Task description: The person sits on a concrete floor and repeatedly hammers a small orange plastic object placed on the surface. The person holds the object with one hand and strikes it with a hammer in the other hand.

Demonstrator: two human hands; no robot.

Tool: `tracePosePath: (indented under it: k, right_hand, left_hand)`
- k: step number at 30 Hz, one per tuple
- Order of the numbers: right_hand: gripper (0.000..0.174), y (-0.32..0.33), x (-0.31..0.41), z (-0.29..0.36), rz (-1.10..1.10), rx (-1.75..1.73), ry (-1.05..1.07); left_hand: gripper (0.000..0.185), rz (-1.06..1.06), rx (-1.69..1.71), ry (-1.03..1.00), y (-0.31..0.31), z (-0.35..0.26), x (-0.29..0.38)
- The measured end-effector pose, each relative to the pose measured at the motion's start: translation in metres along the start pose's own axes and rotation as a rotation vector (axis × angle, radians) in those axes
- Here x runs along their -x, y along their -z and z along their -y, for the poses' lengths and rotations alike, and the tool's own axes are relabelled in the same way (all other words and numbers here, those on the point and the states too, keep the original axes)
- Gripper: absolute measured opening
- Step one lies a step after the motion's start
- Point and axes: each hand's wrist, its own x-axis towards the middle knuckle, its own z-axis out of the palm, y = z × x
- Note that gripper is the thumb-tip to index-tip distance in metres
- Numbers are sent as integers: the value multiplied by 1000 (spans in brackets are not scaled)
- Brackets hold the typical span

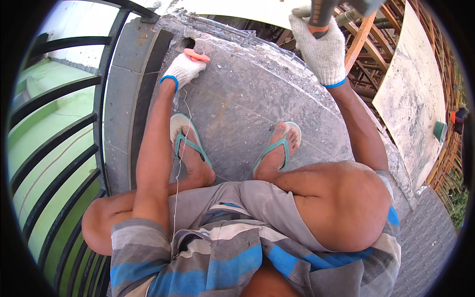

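Observation:
My left hand (pixel 184 69), in a white knit glove with a blue cuff, is closed around a tool, likely a cold chisel. Its orange hand guard (pixel 196 55) shows above the fist; the hand hides most of the rest. It is low over the grey tiled floor (pixel 233 111), beside a dark hole (pixel 187 43) near the broken concrete edge (pixel 259 55). Raised at the upper right, my gloved right hand (pixel 320 55) grips a hammer by its black and orange handle (pixel 319 18). The hammer's head is blurred and cut off by the top of the picture.
Bent steel rebar (pixel 226 28) runs along the broken edge. Black metal railing (pixel 98 111) stands on the left. Timber framing (pixel 365 41) and a stained panel (pixel 412 96) lie beyond the right edge. A thin white cord (pixel 179 167) hangs past my left foot in a flip-flop (pixel 191 144).

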Motion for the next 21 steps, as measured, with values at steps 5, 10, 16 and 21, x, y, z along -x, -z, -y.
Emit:
tracePosePath:
  k: [5, 10, 16, 21]
  right_hand:
    - [27, -19, 46, -40, 811, 684, -216]
    - [31, -17, 67, -26, 594, 380, -413]
    - [35, -3, 132, 13, 604, 254, -476]
    - [32, -14, 190, 39, 861, 219, -470]
  left_hand:
    - [41, 60, 89, -112, 45, -26, 19]
    - [53, 113, -203, -90, 79, -37, 73]
    - [47, 91, -160, -102, 84, -39, 136]
    - [35, 230, -124, -111, 108, -79, 213]
